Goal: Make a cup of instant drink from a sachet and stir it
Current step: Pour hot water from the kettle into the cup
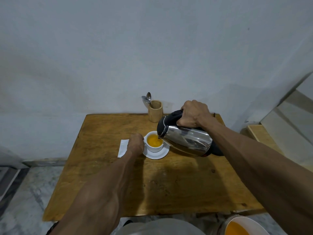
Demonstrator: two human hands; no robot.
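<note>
A white cup (153, 148) holding orange liquid stands on a white saucer (158, 155) near the middle of the wooden table (152, 187). My right hand (193, 116) grips the black handle of a steel kettle (186, 139), tilted with its spout over the cup's right rim. My left hand (135, 144) rests against the cup's left side, seemingly at its handle, which is hidden. A white sachet (122, 147) lies flat on the table, just left of my left hand.
A wooden holder (155, 111) with two metal spoons (147, 99) stands at the table's far edge by the wall. A white bowl of orange liquid (243, 227) sits low at the bottom right. Steps rise at the right.
</note>
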